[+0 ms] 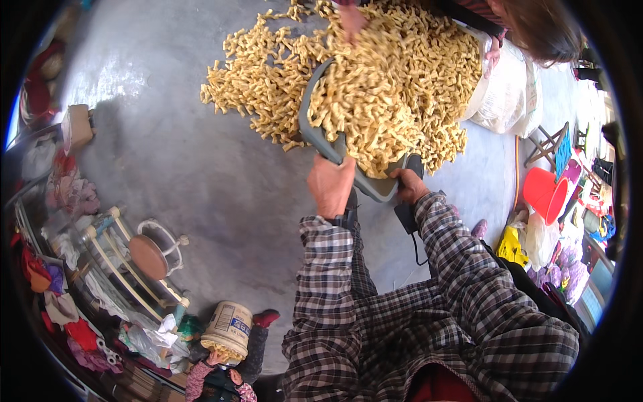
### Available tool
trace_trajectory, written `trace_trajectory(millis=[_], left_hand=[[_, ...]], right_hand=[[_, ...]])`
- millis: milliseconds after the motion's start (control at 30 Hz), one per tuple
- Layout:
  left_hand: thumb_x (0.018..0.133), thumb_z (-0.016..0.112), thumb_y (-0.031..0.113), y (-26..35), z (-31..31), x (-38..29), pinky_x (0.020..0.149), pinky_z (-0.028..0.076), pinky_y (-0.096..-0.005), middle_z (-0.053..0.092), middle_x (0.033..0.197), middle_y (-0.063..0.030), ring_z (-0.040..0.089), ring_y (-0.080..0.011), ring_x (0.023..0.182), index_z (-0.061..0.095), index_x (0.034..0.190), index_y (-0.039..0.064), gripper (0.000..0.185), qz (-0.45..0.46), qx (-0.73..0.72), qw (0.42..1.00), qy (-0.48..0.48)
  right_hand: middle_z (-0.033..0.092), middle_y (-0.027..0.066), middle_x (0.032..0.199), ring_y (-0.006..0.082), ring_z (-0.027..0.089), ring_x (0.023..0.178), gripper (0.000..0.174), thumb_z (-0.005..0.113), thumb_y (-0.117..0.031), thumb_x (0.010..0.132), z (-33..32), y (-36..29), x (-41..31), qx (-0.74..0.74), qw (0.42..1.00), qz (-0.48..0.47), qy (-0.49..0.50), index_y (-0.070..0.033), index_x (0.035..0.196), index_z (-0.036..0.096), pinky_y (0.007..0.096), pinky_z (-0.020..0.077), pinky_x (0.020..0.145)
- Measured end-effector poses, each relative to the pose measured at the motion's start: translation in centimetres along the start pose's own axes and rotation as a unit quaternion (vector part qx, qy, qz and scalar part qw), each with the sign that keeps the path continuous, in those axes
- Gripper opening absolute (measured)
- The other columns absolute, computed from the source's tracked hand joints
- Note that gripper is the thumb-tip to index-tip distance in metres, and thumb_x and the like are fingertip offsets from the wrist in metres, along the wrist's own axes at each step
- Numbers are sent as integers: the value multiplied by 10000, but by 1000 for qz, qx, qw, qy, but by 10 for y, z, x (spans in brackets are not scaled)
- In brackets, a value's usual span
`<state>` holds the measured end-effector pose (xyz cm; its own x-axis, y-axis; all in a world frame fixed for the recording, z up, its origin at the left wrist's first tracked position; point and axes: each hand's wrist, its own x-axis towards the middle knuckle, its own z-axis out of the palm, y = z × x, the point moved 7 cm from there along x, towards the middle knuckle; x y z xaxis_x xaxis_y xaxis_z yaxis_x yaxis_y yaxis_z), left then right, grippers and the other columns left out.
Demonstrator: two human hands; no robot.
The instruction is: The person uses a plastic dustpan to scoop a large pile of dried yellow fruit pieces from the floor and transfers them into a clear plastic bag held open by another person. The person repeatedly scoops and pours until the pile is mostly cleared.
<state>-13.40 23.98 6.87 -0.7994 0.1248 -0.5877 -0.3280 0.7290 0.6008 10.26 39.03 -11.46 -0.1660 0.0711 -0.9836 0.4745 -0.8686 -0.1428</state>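
Both my hands grip a tilted grey plastic basin [314, 131] from which small twisted golden-yellow snack-like pieces [361, 120] spread onto a large pile [437, 85]. My left hand [330, 185] is closed on the near left rim. My right hand [411, 186] holds the rim at the near right, fingers partly hidden by the basin. Pieces cover much of the basin's inside and merge with the pile on the grey floor beyond it. Dark straps or devices sit at both my wrists.
At the top, another person's hand [353, 22] reaches into the pile; their other hand touches a white plastic sack [502, 90]. Lower left, a person holds a bucket [228, 324] of similar pieces. A round stool [149, 257] stands left; a red bucket [546, 195] and bags lie right.
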Motion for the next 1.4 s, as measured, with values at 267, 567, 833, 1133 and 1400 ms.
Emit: trace_trajectory(millis=[267, 567, 833, 1133, 1400], left_hand=[[720, 659, 377, 89, -34, -12, 687, 510, -451, 639, 785, -233, 640, -393, 754, 492, 935, -84, 535, 59, 148, 986, 38], [708, 632, 330, 112, -94, -52, 758, 488, -457, 647, 876, -228, 628, -396, 837, 520, 1026, -14, 482, 47, 109, 991, 64], [754, 612, 365, 92, -162, -58, 688, 476, -497, 632, 808, -246, 616, -426, 774, 459, 1011, -23, 491, 4, 217, 956, 197], [751, 617, 340, 170, -153, -32, 709, 492, -481, 630, 805, -211, 622, -413, 783, 492, 947, -8, 419, 0, 324, 926, 193], [699, 630, 398, 116, -135, 27, 767, 487, -471, 653, 882, -206, 629, -386, 842, 600, 980, -8, 495, -3, 397, 899, 183]], right_hand=[[620, 150, 855, 292, 647, 787, 253, 481, -30, 750, 63, 2, -38, 132, 985, 57, -98, 31, 995, 502, 392, 573, 734], [591, 181, 942, 331, 616, 853, 268, 472, -17, 756, 122, 24, -87, 138, 980, 93, -105, 34, 1018, 493, 443, 533, 817], [567, 106, 715, 203, 558, 564, 293, 520, -63, 761, 188, 38, -96, -412, 873, -147, -217, -7, 1047, 491, 300, 441, 496], [629, 175, 917, 237, 578, 647, 236, 419, -79, 898, 245, 49, -122, -3, 932, 159, -325, 51, 1087, 474, 369, 531, 618], [508, 136, 790, 250, 581, 682, 228, 433, -88, 889, 257, 65, -111, 163, 940, 221, -202, 85, 977, 553, 315, 535, 622]])
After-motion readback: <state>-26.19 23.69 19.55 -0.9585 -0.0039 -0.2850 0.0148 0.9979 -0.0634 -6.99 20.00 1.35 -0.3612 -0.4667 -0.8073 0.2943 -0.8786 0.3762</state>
